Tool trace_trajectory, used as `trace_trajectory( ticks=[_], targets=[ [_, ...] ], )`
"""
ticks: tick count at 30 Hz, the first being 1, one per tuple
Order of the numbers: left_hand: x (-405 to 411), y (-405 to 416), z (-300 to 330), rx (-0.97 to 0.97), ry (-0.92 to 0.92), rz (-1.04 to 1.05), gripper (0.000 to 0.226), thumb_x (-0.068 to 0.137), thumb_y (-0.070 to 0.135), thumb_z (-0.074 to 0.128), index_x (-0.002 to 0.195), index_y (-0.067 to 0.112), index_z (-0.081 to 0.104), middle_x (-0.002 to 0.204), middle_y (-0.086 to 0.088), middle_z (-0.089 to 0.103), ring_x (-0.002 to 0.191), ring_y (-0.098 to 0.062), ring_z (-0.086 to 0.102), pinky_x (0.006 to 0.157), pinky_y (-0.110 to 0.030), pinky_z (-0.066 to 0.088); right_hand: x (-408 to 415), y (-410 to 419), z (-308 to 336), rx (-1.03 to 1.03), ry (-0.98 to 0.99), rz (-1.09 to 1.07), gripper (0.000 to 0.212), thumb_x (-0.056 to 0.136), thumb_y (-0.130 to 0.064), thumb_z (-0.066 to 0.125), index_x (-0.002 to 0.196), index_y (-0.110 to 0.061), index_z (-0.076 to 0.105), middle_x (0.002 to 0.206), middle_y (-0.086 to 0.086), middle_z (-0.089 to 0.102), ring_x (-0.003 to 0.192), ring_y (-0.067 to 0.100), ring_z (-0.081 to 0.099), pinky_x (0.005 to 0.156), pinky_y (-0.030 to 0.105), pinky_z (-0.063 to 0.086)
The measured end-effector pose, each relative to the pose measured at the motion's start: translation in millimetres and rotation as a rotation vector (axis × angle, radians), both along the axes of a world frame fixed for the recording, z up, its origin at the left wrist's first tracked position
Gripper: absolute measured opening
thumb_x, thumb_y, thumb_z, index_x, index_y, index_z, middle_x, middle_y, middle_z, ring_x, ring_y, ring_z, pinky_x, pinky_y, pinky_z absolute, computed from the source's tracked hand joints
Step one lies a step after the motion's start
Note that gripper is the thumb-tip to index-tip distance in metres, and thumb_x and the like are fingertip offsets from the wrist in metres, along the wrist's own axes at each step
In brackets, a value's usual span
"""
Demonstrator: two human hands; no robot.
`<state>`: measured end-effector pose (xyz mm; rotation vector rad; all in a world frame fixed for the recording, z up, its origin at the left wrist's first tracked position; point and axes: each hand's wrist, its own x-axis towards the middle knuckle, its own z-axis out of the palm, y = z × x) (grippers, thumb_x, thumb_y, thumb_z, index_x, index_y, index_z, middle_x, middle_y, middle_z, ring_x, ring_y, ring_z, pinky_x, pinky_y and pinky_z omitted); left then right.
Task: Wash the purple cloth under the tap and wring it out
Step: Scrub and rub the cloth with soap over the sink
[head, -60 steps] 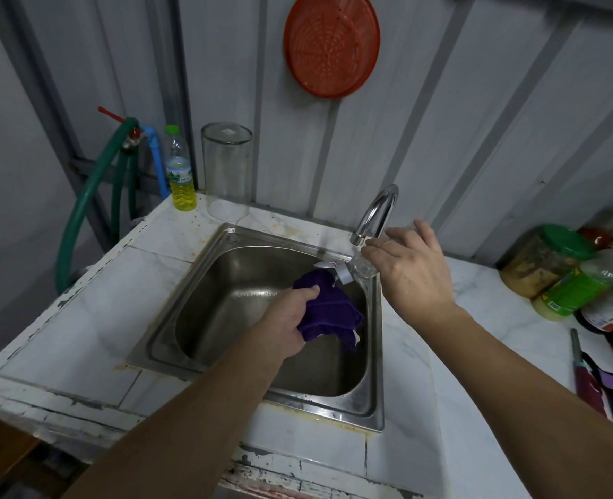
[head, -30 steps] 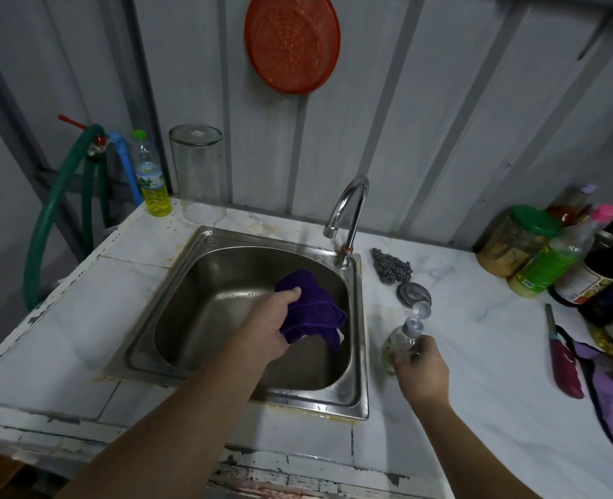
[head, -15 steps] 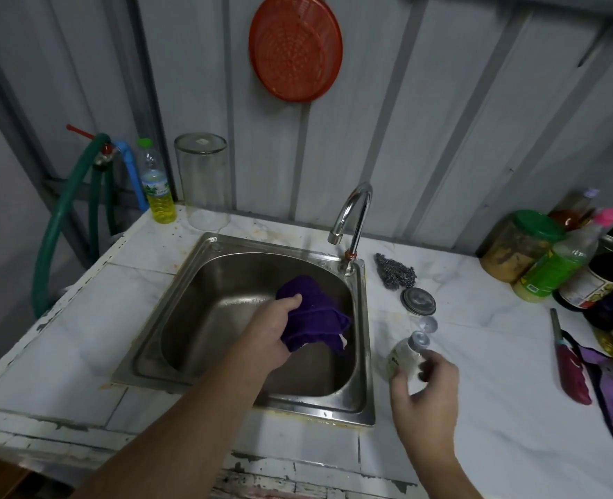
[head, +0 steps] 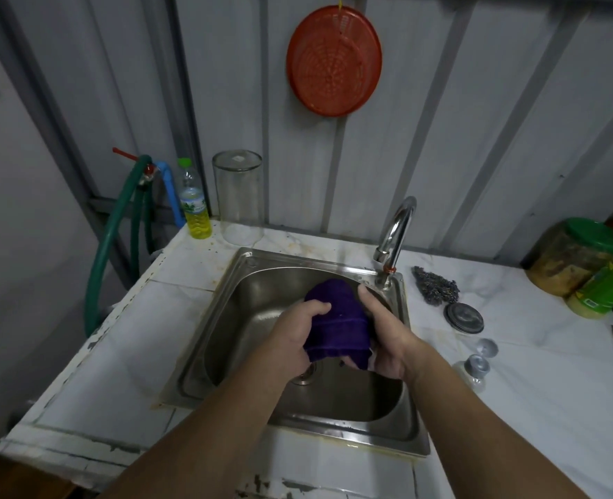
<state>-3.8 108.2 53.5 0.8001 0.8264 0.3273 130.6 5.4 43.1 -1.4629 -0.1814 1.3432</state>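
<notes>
1. The purple cloth [head: 335,320] is bunched between both hands, held above the basin of the stainless steel sink [head: 225,318], in the part nearest the tap.
2. The left hand [head: 294,340] is closed on the cloth's left side; its thumb lies across the top of the fabric and its fingers curl underneath.
3. The right hand [head: 388,340] clasps the cloth's right side, thumb pointing up along the edge and palm pressed against the fabric. A fold of cloth hangs down between the two hands.
4. The chrome tap [head: 393,239] stands at the back right corner of the sink, its spout curving over the basin just behind the cloth. I cannot tell whether water is running.
5. Below the hands the sink drain [head: 305,376] shows partly.
6. On the worktop right of the sink, from back to front, lie a steel wool scourer [head: 436,288], a round metal lid [head: 463,316] and a small clear bottle [head: 476,369] with a silvery top.
7. At the worktop's back left corner stand a plastic bottle of yellow liquid [head: 195,207] and a tall clear glass container [head: 238,196].
8. At the far right edge sit a green-lidded jar [head: 571,255] and a green bottle [head: 607,286].
9. An orange plastic colander [head: 334,61] hangs on the corrugated wall above the sink.
</notes>
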Motion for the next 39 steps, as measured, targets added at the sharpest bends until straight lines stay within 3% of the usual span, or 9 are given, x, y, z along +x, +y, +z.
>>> trace_trajectory(
  ticks=[5,10,13,15,17,23,28,32,39],
  targets=[
    [1.1,29.3,0.8,0.083,0.087,-0.012,0.036,0.087,0.039,0.072,0.117,0.019,0.071,0.104,-0.012,0.081,0.091,-0.036,0.078,0.077,-0.053,0.064,-3.8,26.3,-4.8,0.107,-0.276,-0.239,0.058,0.080,-0.040,0.084,0.121,-0.005,0.062,0.098,0.016,0.079,0.081,0.031,0.078,0.066,0.041,0.063],
    [9.8,42.2,7.2,0.020,0.178,0.019,0.071,0.081,0.072,0.064,0.115,0.010,0.069,0.112,-0.013,0.077,0.099,-0.037,0.074,0.093,-0.059,0.058,-51.4,29.9,4.6,0.334,-0.842,-0.394,0.019,0.082,-0.032,0.077,0.088,-0.031,0.059,0.078,-0.004,0.070,0.068,0.015,0.068,0.064,0.037,0.062],
    [13.2,36.5,-4.7,0.067,-0.035,0.024,0.056,0.083,0.064,0.068,0.105,0.012,0.067,0.095,-0.005,0.067,0.083,-0.019,0.069,0.087,-0.034,0.058,-95.5,32.1,3.0,0.403,-1.213,-0.296,0.025,0.077,-0.045,0.076,0.077,-0.034,0.053,0.069,-0.013,0.056,0.061,0.007,0.054,0.056,0.026,0.049],
    [6.9,16.9,-13.0,-0.010,-0.335,0.075,0.052,0.056,0.058,0.091,0.092,0.022,0.078,0.077,0.001,0.064,0.069,-0.010,0.066,0.071,-0.018,0.054,-111.1,41.4,1.1,0.354,-1.389,-0.327,0.033,0.077,-0.054,0.074,0.068,-0.034,0.049,0.066,-0.016,0.050,0.060,0.007,0.051,0.054,0.022,0.043],
    [16.0,4.0,-11.7,-0.185,-0.484,0.141,0.047,0.041,0.045,0.099,0.073,0.018,0.077,0.060,0.003,0.060,0.056,-0.007,0.063,0.059,-0.015,0.052,-103.1,54.9,4.2,0.221,-1.353,-0.431,0.038,0.079,-0.058,0.069,0.061,-0.031,0.049,0.057,-0.014,0.051,0.055,0.007,0.052,0.052,0.021,0.041],
    [42.3,4.3,-4.7,-0.093,0.081,0.029,0.028,0.085,0.033,0.058,0.078,0.011,0.074,0.075,-0.015,0.072,0.072,-0.032,0.069,0.072,-0.043,0.058,-15.8,62.9,6.3,-0.249,-0.892,-0.429,0.027,0.095,-0.032,0.060,0.072,-0.020,0.064,0.067,-0.002,0.066,0.072,0.024,0.067,0.060,0.024,0.049],
    [51.1,28.3,-14.1,0.100,0.179,0.149,0.038,0.096,0.026,0.054,0.062,0.010,0.058,0.063,-0.008,0.061,0.072,-0.025,0.062,0.076,-0.039,0.058,-65.7,50.3,-14.7,0.007,-1.027,-0.554,0.037,0.092,-0.044,0.058,0.063,-0.020,0.062,0.054,-0.003,0.062,0.055,0.011,0.061,0.054,0.032,0.048],
    [36.7,21.9,-20.6,0.027,0.069,0.057,0.061,0.106,0.030,0.039,0.048,0.017,0.054,0.042,0.000,0.050,0.033,-0.010,0.052,0.037,-0.016,0.043,-77.7,62.3,-15.6,0.110,-1.110,-0.488,0.041,0.091,-0.049,0.060,0.064,-0.019,0.062,0.050,-0.001,0.060,0.048,0.013,0.059,0.049,0.032,0.048],
    [56.4,13.5,-13.0,-0.030,0.203,0.059,0.034,0.097,0.033,0.054,0.076,0.011,0.070,0.068,-0.011,0.070,0.065,-0.029,0.067,0.065,-0.034,0.056,-13.3,58.3,-16.1,-0.150,-0.816,-0.468,0.036,0.097,-0.034,0.058,0.065,-0.018,0.064,0.062,-0.001,0.066,0.062,0.016,0.063,0.053,0.023,0.040]
  ],
)
